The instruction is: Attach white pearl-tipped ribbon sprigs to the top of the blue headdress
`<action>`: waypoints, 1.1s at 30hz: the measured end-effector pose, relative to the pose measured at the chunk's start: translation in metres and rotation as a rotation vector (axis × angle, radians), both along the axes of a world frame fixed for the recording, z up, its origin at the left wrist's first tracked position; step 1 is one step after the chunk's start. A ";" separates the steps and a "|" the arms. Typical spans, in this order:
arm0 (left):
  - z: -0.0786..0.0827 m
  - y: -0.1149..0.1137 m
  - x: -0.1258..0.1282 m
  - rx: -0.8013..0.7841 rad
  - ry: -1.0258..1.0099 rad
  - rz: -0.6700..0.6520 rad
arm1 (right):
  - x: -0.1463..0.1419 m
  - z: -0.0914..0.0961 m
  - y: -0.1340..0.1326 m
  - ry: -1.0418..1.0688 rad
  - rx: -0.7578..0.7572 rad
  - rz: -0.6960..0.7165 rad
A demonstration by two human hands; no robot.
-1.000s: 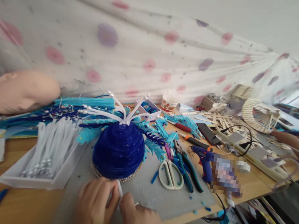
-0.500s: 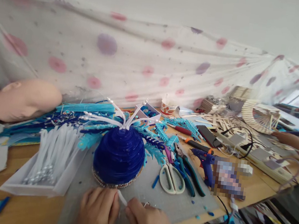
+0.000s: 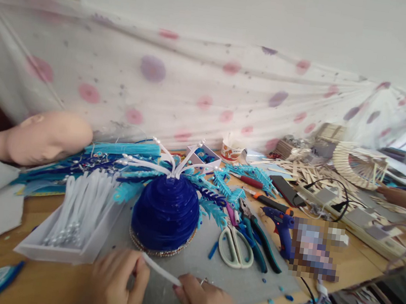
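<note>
Between my two hands stretches a slim white stem (image 3: 162, 270), much like those in the box. The thumb and fingers of my left hand (image 3: 120, 281) pinch its upper left end. My right hand (image 3: 207, 302), with a ring on one finger, is closed on the other end. Just beyond them stands a dark blue dome (image 3: 165, 212) with a beaded rim. White stems tipped with pearls (image 3: 174, 166) fan out from its top, and light blue feather-like pieces (image 3: 213, 212) spread around it. Left of the dome, a white box (image 3: 51, 253) holds several white stems with pearl ends.
To the right lie scissors (image 3: 237, 249), pliers (image 3: 262, 242) and a blue glue gun (image 3: 283, 227). A mannequin head (image 3: 48, 136) rests at the back left. A power strip (image 3: 358, 222) runs along the right, near another person's arm (image 3: 405, 204). A spotted sheet (image 3: 190, 80) covers the wall.
My hands have drawn apart, the left one moving left, so a longer length of the white stem shows between them. The whole view has shifted slightly.
</note>
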State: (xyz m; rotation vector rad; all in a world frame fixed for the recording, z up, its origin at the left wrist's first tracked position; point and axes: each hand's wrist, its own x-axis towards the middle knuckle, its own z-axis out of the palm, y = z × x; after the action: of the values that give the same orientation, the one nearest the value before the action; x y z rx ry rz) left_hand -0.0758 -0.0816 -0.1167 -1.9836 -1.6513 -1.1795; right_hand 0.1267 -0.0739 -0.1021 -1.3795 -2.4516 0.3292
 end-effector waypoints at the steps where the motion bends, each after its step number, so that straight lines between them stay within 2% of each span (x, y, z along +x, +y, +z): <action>1: 0.001 -0.001 0.000 -0.014 -0.016 -0.005 | 0.001 0.003 0.000 0.085 -0.045 -0.010; 7: 0.002 -0.004 0.005 -0.108 -0.089 -0.038 | 0.000 0.033 -0.006 0.701 -0.233 -0.159; 11: 0.012 -0.005 0.012 -0.083 -0.035 -0.012 | 0.002 0.042 -0.003 0.901 -0.250 -0.244; 15: 0.024 -0.004 0.015 -0.046 0.038 0.004 | 0.005 0.040 0.002 1.001 -0.290 -0.237; 20: 0.026 -0.008 0.017 -0.191 -0.138 -0.093 | 0.006 0.039 0.002 1.096 -0.391 -0.308; 24: 0.024 -0.013 0.023 -0.247 -0.225 -0.115 | 0.002 0.039 0.005 1.160 -0.358 -0.354; 28: 0.030 -0.017 0.039 -0.289 -0.273 -0.151 | -0.008 0.034 0.010 1.227 -0.368 -0.279; 33: 0.036 -0.020 0.056 -0.320 -0.299 -0.201 | -0.019 0.023 0.008 1.112 -0.428 -0.182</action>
State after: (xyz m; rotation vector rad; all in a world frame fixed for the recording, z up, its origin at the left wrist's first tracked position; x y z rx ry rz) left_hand -0.0202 -0.1020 -0.0807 -2.3036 -1.9237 -1.4163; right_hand 0.1081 -0.0654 -0.0790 -1.0717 -1.3610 1.2285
